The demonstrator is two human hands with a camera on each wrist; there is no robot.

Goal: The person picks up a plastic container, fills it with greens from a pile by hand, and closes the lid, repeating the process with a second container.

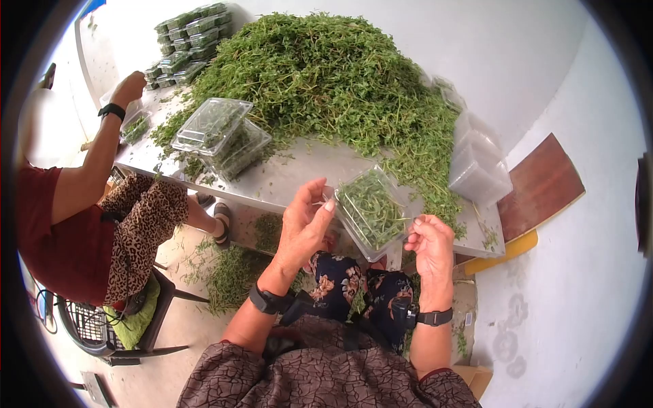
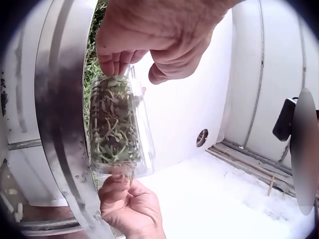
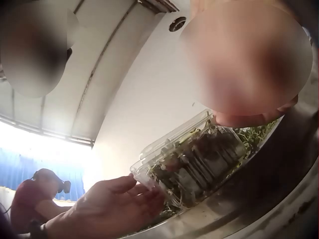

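Note:
A clear plastic clamshell box (image 1: 373, 212) filled with green leafy sprigs is held up between my two hands, over the near table edge and my lap. My left hand (image 1: 304, 221) holds its left end, the fingers against the end wall. Opposite it, my right hand (image 1: 432, 245) pinches the right end with curled fingertips. In the left wrist view the lid (image 2: 144, 129) lies along one side of the packed greens (image 2: 114, 124). The right wrist view shows the box (image 3: 192, 159) tilted, with much of the right hand blurred.
A large heap of sprigs (image 1: 326, 81) covers the metal table (image 1: 306, 166). Filled boxes (image 1: 221, 136) stand at left, more stacked boxes (image 1: 194, 34) behind. Nested clear containers (image 1: 479, 166) sit at right. Another person (image 1: 68, 224) works at left. Loose sprigs (image 1: 235, 279) lie on the floor.

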